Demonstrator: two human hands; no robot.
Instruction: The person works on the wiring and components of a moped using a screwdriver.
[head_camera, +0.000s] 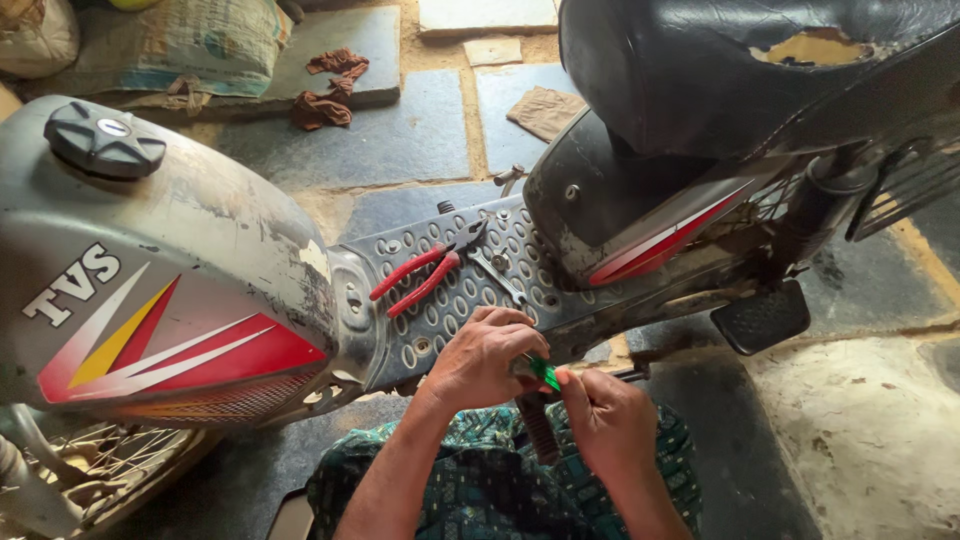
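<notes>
Head view, looking down on a moped standing on stone paving. The left hand (480, 358) sits just below picture centre, at about six o'clock from the perforated metal footboard (450, 300), its fingers curled over the footboard's near edge and pinching the top of a small green-handled tool (543, 372). The right hand (605, 420) lies at four o'clock from the left one, touching it; its thumb and fingers close narrowly on the lower end of the same green tool, so both hands hold it between them. Whether the tool's tip meets the frame is hidden by the fingers.

On the footboard, at eleven o'clock from the left hand, lie red-handled pliers (425, 275), handles spread slightly, jaws pointing toward one o'clock. Just beside them, at three o'clock, rests a steel spanner (497, 275), its upper end near the pliers' jaws.

The grey fuel tank (200, 270) with red and yellow stripes fills the nine o'clock side, a black filler cap (104, 140) on top at ten o'clock. The black seat (720, 70), torn at the top, takes the one o'clock corner. A black footrest (765, 317) juts out at three o'clock from the hands. On the paving at twelve o'clock lies a brown rag (330, 90), near a sack (190, 40). Patterned green cloth (480, 490) covers the person's lap at six o'clock.
</notes>
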